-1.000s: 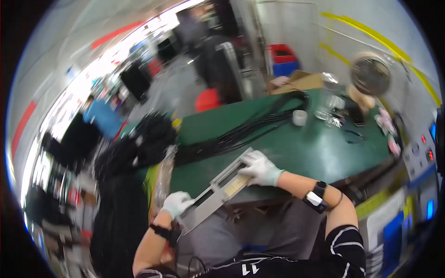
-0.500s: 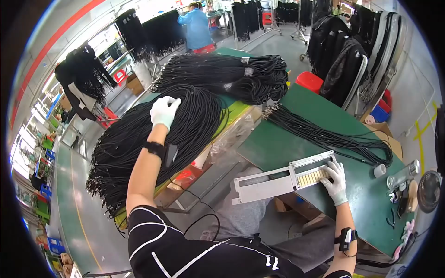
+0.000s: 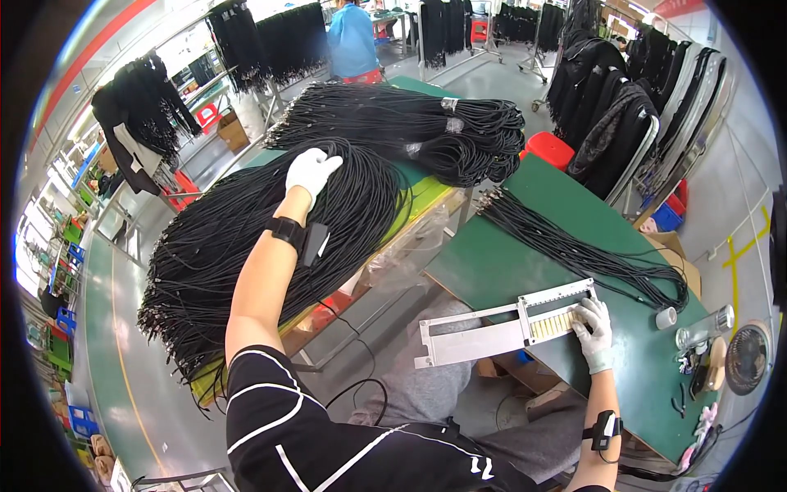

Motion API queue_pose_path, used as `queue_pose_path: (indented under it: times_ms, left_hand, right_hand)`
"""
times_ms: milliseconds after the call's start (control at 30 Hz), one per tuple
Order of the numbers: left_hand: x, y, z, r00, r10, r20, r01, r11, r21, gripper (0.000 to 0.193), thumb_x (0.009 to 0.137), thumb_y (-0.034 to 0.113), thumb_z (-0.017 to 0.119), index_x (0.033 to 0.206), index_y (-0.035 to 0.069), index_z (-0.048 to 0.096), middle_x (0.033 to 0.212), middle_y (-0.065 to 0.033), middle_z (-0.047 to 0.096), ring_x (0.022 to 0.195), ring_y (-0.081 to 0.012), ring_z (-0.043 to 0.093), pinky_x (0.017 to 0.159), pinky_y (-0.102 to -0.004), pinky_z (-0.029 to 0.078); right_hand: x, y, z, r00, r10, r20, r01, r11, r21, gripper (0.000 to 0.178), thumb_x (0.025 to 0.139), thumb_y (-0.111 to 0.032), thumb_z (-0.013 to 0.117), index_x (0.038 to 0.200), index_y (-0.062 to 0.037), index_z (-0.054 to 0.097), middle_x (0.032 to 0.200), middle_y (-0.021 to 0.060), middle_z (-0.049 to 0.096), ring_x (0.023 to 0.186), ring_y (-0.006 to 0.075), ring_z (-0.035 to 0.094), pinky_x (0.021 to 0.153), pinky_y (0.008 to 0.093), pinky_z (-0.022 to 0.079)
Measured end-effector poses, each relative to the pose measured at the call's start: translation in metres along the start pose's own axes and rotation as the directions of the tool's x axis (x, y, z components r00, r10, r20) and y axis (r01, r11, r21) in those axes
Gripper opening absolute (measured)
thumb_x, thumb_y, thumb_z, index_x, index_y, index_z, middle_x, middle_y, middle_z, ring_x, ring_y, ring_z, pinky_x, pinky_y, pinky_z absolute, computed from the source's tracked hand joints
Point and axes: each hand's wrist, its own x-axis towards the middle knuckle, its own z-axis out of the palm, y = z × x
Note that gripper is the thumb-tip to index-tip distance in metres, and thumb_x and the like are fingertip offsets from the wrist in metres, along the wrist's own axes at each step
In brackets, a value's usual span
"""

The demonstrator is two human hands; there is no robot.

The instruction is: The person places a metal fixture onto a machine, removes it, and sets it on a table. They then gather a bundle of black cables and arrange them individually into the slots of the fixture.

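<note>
A white glove covers my left hand (image 3: 311, 174), which rests on the upper part of a big heap of black cables (image 3: 246, 230). Its fingers are closed; whatever lies between them is hidden. My right hand (image 3: 595, 334), also gloved, grips the right end of a long pale metal frame (image 3: 475, 348). That frame has open slots and a flat plate, and a row of small yellowish pieces (image 3: 553, 326) sits in it beside my fingers. It lies partly on the green table (image 3: 484, 254), its left end jutting past the edge above my lap.
Bundled black cables (image 3: 459, 131) lie behind the heap, and a looser bunch (image 3: 582, 242) crosses the table. On the right stand a small white cup (image 3: 666, 317), a clear jar (image 3: 707, 330), pliers (image 3: 679, 400) and a fan (image 3: 748, 359). A red stool (image 3: 549, 151) stands beyond.
The whole view has shifted slightly. My left hand stays on the cable heap, its fingers now looking more closed together. My right hand keeps its hold on the metal frame's right end.
</note>
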Motion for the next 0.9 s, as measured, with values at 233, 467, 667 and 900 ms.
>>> queue_pose_path:
  times_ms: [233,467,667,900]
  left_hand:
    - [-0.014,-0.008,0.001,0.972,-0.144,0.185,0.226,0.362,-0.904,0.026,0.097,0.026,0.063,0.103,0.000,0.067,0.092,-0.0141,0.073,0.073,-0.0217,0.069,0.066,-0.0321,0.056]
    - [-0.021,-0.007,-0.001,0.946,-0.156,0.285,0.298,0.066,-0.952,0.023,0.102,0.018,0.052,0.105,-0.002,0.064,0.092,-0.0169,0.072,0.075,-0.0246,0.070,0.063,-0.0321,0.058]
    - [-0.028,-0.004,0.004,0.952,-0.225,0.210,0.234,0.088,-0.968,0.029,0.104,0.023,0.049,0.111,-0.004,0.058,0.104,-0.0210,0.070,0.084,-0.0287,0.071,0.072,-0.0359,0.061]
    - [-0.033,-0.001,0.002,0.973,-0.168,0.160,0.173,0.069,-0.983,0.027,0.104,0.018,0.051,0.116,-0.005,0.054,0.103,-0.0217,0.069,0.085,-0.0309,0.072,0.073,-0.0390,0.063]
  right_hand:
    - [-0.003,0.008,-0.001,1.000,0.022,-0.010,-0.021,0.997,0.069,0.036,0.078,-0.014,0.075,0.113,-0.0076,0.073,0.129,0.0144,0.066,0.133,0.0366,0.051,0.118,0.0495,0.031]
    - [-0.003,0.009,0.002,0.998,0.046,-0.046,-0.040,0.991,0.128,0.033,0.078,-0.008,0.073,0.111,-0.0048,0.073,0.126,0.0146,0.067,0.130,0.0360,0.053,0.115,0.0459,0.036]
    - [-0.003,0.006,0.000,0.998,0.044,-0.055,-0.034,0.986,0.163,0.030,0.080,-0.007,0.073,0.109,-0.0030,0.073,0.124,0.0156,0.067,0.128,0.0358,0.055,0.114,0.0451,0.038]
    - [-0.003,0.008,0.002,0.997,0.043,-0.065,-0.031,0.983,0.181,0.027,0.081,-0.007,0.072,0.108,-0.0017,0.073,0.124,0.0159,0.067,0.127,0.0352,0.056,0.113,0.0444,0.038]
